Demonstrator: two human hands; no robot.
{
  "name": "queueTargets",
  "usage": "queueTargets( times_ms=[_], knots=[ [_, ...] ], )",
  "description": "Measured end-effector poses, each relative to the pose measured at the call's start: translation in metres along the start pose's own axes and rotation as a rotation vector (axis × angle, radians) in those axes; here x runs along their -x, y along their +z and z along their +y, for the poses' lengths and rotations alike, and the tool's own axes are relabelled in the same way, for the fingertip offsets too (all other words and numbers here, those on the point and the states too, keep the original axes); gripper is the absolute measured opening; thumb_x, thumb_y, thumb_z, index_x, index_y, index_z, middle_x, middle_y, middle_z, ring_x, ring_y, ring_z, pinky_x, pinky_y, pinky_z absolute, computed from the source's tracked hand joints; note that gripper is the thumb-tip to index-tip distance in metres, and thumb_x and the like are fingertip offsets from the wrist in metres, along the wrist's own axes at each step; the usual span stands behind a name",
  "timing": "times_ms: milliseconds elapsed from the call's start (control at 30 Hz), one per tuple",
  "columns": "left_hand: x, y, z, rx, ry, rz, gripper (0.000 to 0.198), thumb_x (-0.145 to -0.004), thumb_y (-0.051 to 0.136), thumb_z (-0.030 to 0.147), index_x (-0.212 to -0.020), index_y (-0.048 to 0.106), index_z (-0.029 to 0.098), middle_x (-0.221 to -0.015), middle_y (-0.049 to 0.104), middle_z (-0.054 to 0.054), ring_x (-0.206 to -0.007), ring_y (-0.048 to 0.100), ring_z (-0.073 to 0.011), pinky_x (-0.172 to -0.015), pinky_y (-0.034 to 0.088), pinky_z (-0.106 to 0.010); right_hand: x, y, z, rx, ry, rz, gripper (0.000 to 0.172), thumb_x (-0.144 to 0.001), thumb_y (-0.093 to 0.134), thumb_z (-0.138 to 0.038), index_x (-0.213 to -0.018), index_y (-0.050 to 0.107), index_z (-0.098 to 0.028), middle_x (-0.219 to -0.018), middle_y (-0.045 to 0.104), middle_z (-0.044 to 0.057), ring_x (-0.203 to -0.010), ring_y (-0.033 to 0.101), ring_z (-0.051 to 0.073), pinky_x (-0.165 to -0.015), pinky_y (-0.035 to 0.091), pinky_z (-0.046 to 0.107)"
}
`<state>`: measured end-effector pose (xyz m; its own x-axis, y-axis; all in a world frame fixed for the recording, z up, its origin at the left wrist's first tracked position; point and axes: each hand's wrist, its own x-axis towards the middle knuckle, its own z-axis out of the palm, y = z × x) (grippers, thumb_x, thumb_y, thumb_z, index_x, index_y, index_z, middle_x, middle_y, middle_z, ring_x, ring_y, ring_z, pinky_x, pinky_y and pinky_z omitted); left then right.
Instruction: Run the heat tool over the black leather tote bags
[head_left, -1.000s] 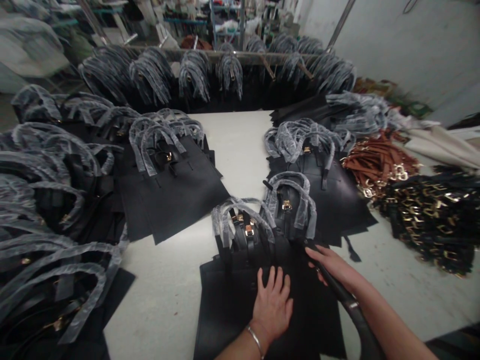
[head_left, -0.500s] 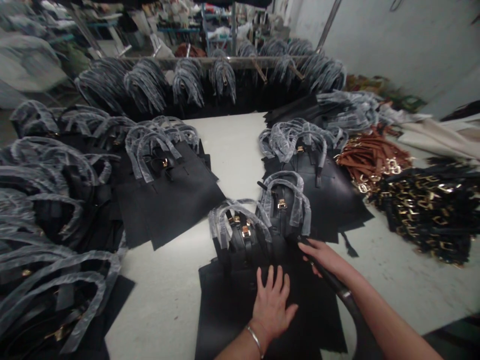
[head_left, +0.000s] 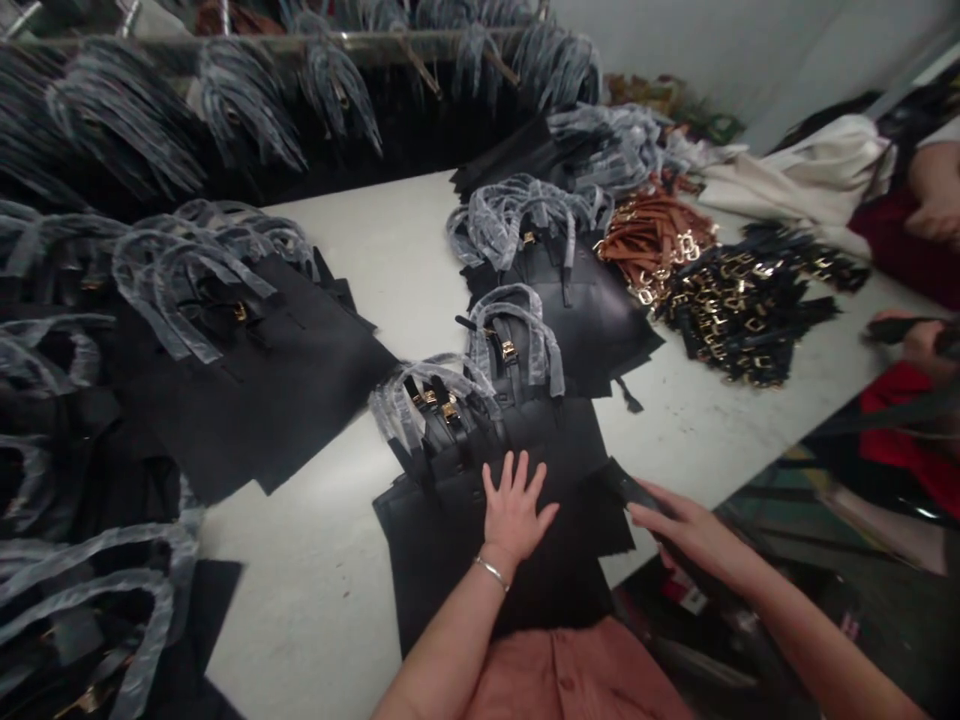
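The left hand (head_left: 514, 508) lies open, fingers spread, palm flat on the black bag (head_left: 442, 570) directly beneath it on the table (head_left: 322, 580); the right hand (head_left: 686, 530), just off the bag's corner, rests along a black strap (head_left: 628, 488), its grip impossible to tell; an even, flat press, clear of the wrapped handles (head_left: 420, 400) beyond the fingertips, likely steadies the panel best.

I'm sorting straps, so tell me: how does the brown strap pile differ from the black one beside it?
The brown strap pile is smaller and more compact; the black strap pile spreads wider. The brown strap pile lies farther back on the table; the black strap pile lies nearer its edge. Both show gold-coloured buckles.
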<state>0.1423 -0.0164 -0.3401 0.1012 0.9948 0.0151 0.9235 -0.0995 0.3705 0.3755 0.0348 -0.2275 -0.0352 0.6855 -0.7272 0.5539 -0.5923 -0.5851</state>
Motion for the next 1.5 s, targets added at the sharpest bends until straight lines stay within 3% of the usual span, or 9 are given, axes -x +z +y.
queueTargets(
  times_ms=[133, 233, 467, 667, 800, 967, 1167, 1333, 1500],
  knots=[
    [0.0, 0.001, 0.001, -0.025, 0.011, 0.004, 0.062, -0.088, 0.048, 0.059, -0.142, 0.039, 0.03, -0.153, 0.03, -0.008, -0.141, 0.019, -0.0348, -0.111, 0.011, -0.067, 0.031, 0.009, 0.071, -0.049, 0.042, -0.049, 0.073, -0.078, 0.064, -0.053, -0.14, 0.046, -0.018, -0.062, 0.068, 0.0, -0.034, 0.052, 0.014, -0.035, 0.041, 0.024],
    [0.001, 0.002, 0.002, -0.058, 0.022, 0.005, 0.06, -0.089, 0.049, 0.056, -0.141, 0.041, 0.029, -0.153, 0.03, -0.009, -0.141, 0.018, -0.0355, -0.111, 0.011, -0.067, 0.04, 0.026, 0.096, -0.136, 0.05, -0.101, 0.066, -0.081, 0.06, -0.054, -0.137, 0.048, -0.02, -0.063, 0.066, -0.002, -0.034, 0.052, 0.012, -0.034, 0.039, 0.022],
    [0.001, 0.006, 0.004, -0.114, 0.193, -0.028, 0.045, -0.095, 0.043, 0.045, -0.137, 0.046, 0.029, -0.151, 0.034, -0.009, -0.142, 0.022, -0.0294, -0.113, 0.015, -0.061, 0.015, 0.05, 0.074, -0.189, 0.0, -0.012, 0.054, -0.082, 0.059, -0.053, -0.125, 0.058, -0.02, -0.071, 0.067, 0.0, -0.032, 0.054, 0.011, -0.03, 0.038, 0.021],
    [0.001, 0.01, 0.003, -0.137, 0.241, -0.018, 0.042, -0.096, 0.044, 0.041, -0.136, 0.047, 0.028, -0.15, 0.036, -0.008, -0.141, 0.026, -0.0265, -0.114, 0.02, -0.054, 0.003, 0.036, 0.066, -0.186, -0.119, 0.231, 0.06, -0.088, 0.055, -0.051, -0.141, 0.042, -0.027, -0.07, 0.067, -0.003, -0.043, 0.057, 0.01, -0.042, 0.046, 0.02],
    [0.001, 0.017, 0.009, -0.15, 0.237, -0.006, 0.039, -0.097, 0.042, 0.032, -0.133, 0.049, 0.021, -0.147, 0.039, -0.011, -0.139, 0.028, -0.0279, -0.114, 0.021, -0.055, 0.026, 0.022, 0.083, -0.16, -0.109, 0.135, 0.061, -0.083, 0.062, -0.047, -0.137, 0.05, -0.021, -0.06, 0.067, -0.003, -0.036, 0.055, 0.012, -0.034, 0.042, 0.021],
    [-0.001, 0.035, 0.026, -0.064, 0.33, -0.058, 0.044, -0.089, 0.036, 0.004, -0.129, 0.051, 0.015, -0.144, 0.045, -0.007, -0.136, 0.033, -0.02, -0.114, 0.029, -0.04, 0.033, 0.039, 0.094, -0.155, -0.083, 0.007, 0.055, -0.08, 0.066, -0.043, -0.129, 0.06, -0.019, -0.057, 0.068, -0.002, -0.031, 0.055, 0.012, -0.03, 0.038, 0.019],
    [-0.014, 0.023, 0.036, -0.042, 0.325, -0.08, 0.031, -0.094, 0.044, 0.017, -0.122, 0.055, 0.023, -0.135, 0.05, -0.005, -0.124, 0.042, -0.0229, -0.103, 0.037, -0.041, 0.008, 0.041, 0.083, -0.203, -0.119, 0.202, 0.063, -0.086, 0.057, -0.05, -0.14, 0.048, -0.019, -0.045, 0.058, -0.006, -0.036, 0.056, 0.013, -0.038, 0.042, 0.02],
    [-0.031, 0.01, 0.041, -0.165, 0.557, -0.25, 0.025, -0.098, 0.041, 0.026, -0.12, 0.054, 0.027, -0.123, 0.055, -0.005, -0.108, 0.048, -0.0223, -0.088, 0.04, -0.038, 0.02, 0.021, 0.098, -0.209, -0.133, 0.223, 0.063, -0.081, 0.063, -0.05, -0.135, 0.053, -0.02, -0.062, 0.066, -0.003, -0.037, 0.056, 0.012, -0.039, 0.043, 0.023],
    [-0.044, 0.018, 0.057, -0.177, 0.812, -0.377, 0.019, -0.098, 0.04, 0.019, -0.101, 0.059, 0.019, -0.097, 0.06, -0.006, -0.094, 0.05, -0.0199, -0.079, 0.041, -0.033, 0.036, 0.029, 0.119, -0.252, -0.079, 0.216, 0.069, -0.083, 0.06, -0.05, -0.142, 0.043, -0.018, -0.069, 0.068, -0.001, -0.04, 0.058, 0.013, -0.04, 0.045, 0.024]
  ],
)
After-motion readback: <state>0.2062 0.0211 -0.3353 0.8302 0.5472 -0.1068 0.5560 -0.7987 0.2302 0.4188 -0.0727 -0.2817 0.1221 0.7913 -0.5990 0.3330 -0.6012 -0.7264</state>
